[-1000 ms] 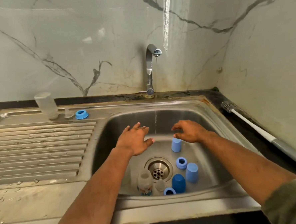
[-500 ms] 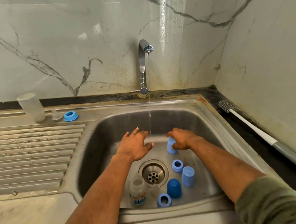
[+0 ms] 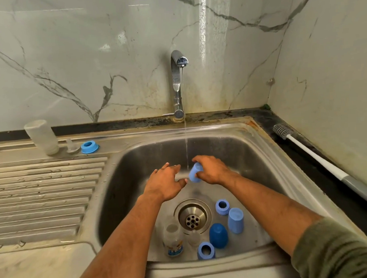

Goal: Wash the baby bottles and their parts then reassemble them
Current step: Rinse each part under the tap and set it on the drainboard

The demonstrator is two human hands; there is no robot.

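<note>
While one bottle [image 3: 41,137], teat [image 3: 71,145] and ring [image 3: 89,147] stand apparently washed on the drainer, right hand [image 3: 212,170] grips a pale blue cap [image 3: 195,173] under the tap stream, left hand [image 3: 167,180] spread empty; six pieces wait unwashed in the sink [image 3: 266,176], nothing reassembled.

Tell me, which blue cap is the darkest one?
The dark blue cap standing on the sink floor near the drain. The pale cap beside it and the pale one the right hand holds are lighter blue.
</note>
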